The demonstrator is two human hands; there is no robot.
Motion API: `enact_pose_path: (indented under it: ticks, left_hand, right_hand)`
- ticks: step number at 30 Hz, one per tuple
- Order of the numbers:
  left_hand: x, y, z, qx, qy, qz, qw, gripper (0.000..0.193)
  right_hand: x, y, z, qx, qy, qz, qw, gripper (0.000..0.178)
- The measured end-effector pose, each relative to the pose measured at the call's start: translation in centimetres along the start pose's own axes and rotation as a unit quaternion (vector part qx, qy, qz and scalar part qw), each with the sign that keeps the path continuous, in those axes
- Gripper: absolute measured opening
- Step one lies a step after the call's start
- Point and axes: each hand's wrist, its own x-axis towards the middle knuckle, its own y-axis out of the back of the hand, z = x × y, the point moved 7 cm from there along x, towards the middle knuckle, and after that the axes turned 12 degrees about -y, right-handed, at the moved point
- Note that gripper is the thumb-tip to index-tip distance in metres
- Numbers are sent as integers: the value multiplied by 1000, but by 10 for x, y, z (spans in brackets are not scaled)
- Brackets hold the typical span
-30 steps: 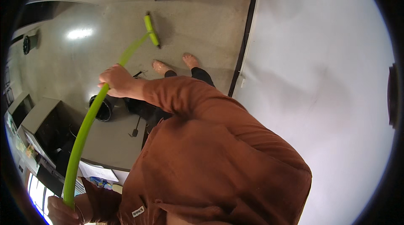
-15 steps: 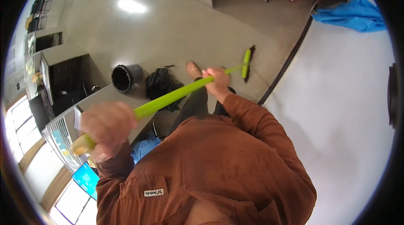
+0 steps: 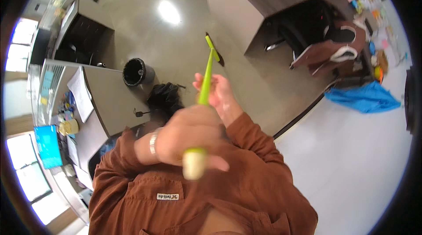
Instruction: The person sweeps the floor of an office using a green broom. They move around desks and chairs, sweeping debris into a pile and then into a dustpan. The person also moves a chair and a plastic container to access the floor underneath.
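Observation:
A broom with a lime-green handle runs from my chest out to the floor ahead. Its green head, edged with dark bristles, is low at the floor between the trash bin and a desk. My left hand is wrapped round the handle near its pale end cap, slightly blurred, with a banded watch or bracelet on the wrist. Farther down the handle, my right hand holds it loosely, the palm turned up and the fingers curled behind it.
A dark trash bin lined with a black bag stands to the left, near a black plastic bag. Desks flank the floor. A chair with brown cloth on it is at the right, beyond a blue cloth or bag on a white surface.
The broom head has swung left and farther away. My left hand has come in from the left to the front of my chest. The view has turned to the right.

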Motion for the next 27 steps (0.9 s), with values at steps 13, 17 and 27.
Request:
enact_pose_path:
  ticks: [13,17,27]
  left_hand:
    - [-223,-49,-107,51,398,142,905,32]
    - [-308,-57,-104,10,533,231,814,26]
    - [-376,-33,-154,-77,570,347,741,21]
  right_hand:
    - [-246,171,-21,-720,-116,320,604,10]
    - [-318,211,5,-646,-150,337,668,31]
    - [-163,133,-53,-625,-257,449,584,16]
